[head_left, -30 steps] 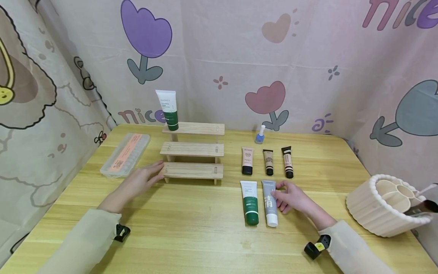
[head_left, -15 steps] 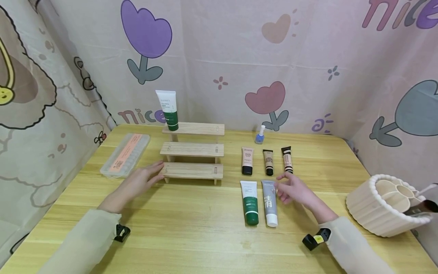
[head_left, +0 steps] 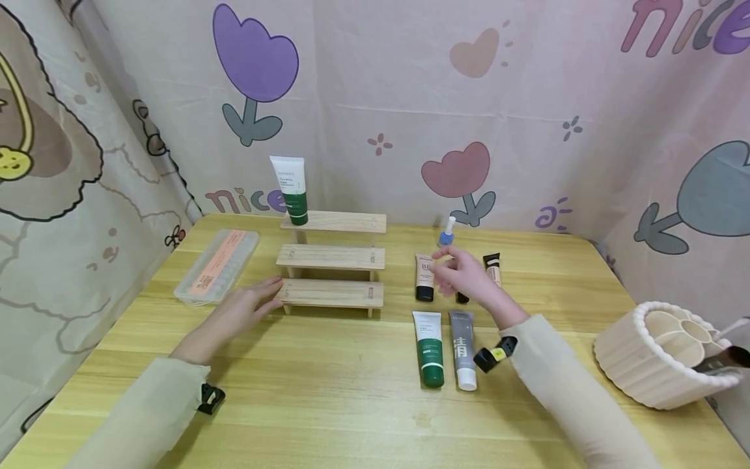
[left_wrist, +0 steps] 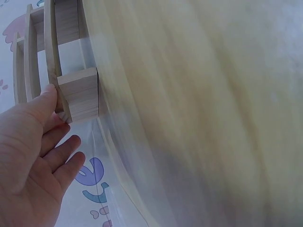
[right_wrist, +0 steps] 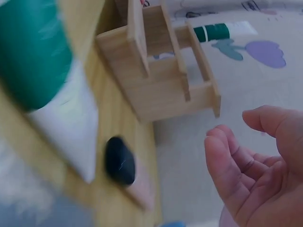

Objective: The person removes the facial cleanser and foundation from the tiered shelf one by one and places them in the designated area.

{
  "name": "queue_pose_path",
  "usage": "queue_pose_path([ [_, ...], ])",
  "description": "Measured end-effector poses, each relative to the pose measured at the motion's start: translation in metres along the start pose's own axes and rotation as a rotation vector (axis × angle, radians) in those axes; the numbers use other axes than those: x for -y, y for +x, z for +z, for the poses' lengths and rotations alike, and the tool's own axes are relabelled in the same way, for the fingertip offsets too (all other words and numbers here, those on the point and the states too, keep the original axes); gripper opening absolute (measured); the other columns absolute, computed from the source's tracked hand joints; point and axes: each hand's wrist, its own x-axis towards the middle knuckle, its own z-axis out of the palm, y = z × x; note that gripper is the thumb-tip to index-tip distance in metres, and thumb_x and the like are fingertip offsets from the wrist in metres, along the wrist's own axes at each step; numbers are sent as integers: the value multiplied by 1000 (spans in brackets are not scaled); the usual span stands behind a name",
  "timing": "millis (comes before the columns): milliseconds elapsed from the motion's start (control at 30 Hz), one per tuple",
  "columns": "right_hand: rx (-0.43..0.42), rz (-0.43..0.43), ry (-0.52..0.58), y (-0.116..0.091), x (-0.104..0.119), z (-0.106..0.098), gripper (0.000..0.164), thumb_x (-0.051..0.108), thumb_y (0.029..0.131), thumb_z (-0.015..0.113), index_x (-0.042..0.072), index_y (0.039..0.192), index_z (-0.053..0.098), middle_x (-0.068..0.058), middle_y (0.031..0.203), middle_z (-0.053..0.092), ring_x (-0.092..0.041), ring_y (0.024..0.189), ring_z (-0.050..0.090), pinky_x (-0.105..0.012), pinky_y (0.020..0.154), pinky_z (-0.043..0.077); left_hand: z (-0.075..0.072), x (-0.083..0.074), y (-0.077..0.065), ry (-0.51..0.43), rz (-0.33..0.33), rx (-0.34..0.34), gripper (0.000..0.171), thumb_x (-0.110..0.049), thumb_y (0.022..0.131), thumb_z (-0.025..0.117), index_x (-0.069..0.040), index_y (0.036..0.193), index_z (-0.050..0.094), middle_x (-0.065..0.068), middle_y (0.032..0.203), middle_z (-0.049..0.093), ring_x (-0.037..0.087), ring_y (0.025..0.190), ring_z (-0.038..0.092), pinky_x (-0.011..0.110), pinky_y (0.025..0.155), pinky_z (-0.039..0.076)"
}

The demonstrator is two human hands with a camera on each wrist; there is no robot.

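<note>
My left hand pinches the left end of the lowest tier of a three-tier wooden stand; the left wrist view shows the thumb on that plank's edge. A white-and-green squeeze tube stands upright on the top tier. My right hand, holding nothing, hovers over the small tubes, thumb and fingertips apart. Its fingertips overlap the pink BB cream tube in the head view. Just beyond is a blue nail polish bottle. The hand mostly hides a small tan tube with a black cap.
Nearer lie another white-and-green tube and a grey tube. A striped tube lies right of the hand. A clear plastic case is left of the stand. A cream ribbed holder with brushes stands at right.
My right hand has left the grey tube's side and moved up and leftward, over the small tubes. My left hand stays at the stand. The head view has shifted slightly.
</note>
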Motion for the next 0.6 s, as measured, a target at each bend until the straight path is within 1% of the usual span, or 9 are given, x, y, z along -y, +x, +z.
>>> queue_pose_path([
  [67, 11, -33, -24, 12, 9, 6, 38, 18, 92, 58, -4, 120, 45, -22, 78, 60, -20, 56, 57, -34, 54, 55, 0, 0, 0, -2, -1, 2, 46, -20, 93, 56, 5, 131, 46, 21, 135, 42, 42, 118, 43, 52, 97, 37],
  [133, 26, -64, -38, 23, 19, 14, 36, 17, 92, 58, -3, 120, 45, -18, 77, 61, -23, 57, 57, -39, 55, 56, 0, -1, 0, -4, -4, 5, 46, -20, 93, 56, 4, 131, 46, 21, 136, 41, 42, 118, 43, 52, 97, 37],
  [200, 35, -102, -63, 34, 30, 22, 34, 15, 92, 57, -1, 120, 47, -15, 75, 61, -26, 58, 58, -40, 55, 56, 0, -1, 0, -5, -4, 7, 46, -20, 94, 56, 5, 131, 46, 21, 136, 41, 42, 118, 43, 52, 97, 37],
  [300, 44, -133, -79, 48, 45, 34, 31, 14, 92, 58, 1, 118, 48, -17, 76, 60, -34, 62, 59, -42, 56, 56, 0, -2, 0, -7, -3, 6, 46, -19, 93, 56, 5, 131, 46, 21, 135, 42, 41, 118, 43, 51, 97, 37],
  [400, 48, -163, -100, 63, 57, 46, 29, 15, 91, 59, 2, 116, 50, -21, 79, 60, -37, 65, 59, -41, 56, 56, 0, -3, 0, -10, -5, 4, 45, -18, 93, 56, 5, 131, 46, 21, 135, 42, 41, 118, 43, 51, 97, 37],
  [500, 52, -190, -115, 77, 68, 57, 29, 16, 91, 60, 2, 115, 50, -24, 82, 60, -33, 62, 58, -41, 56, 56, 0, -3, 0, -11, -5, 3, 45, -18, 93, 56, 5, 131, 46, 21, 135, 42, 41, 117, 44, 51, 96, 37],
  [600, 49, -208, -114, 87, 79, 68, 30, 17, 91, 60, 1, 115, 51, -20, 81, 60, -26, 58, 57, -38, 54, 55, -1, -2, -1, -10, -2, 1, 45, -18, 93, 56, 5, 131, 46, 22, 135, 42, 41, 117, 44, 51, 96, 38],
])
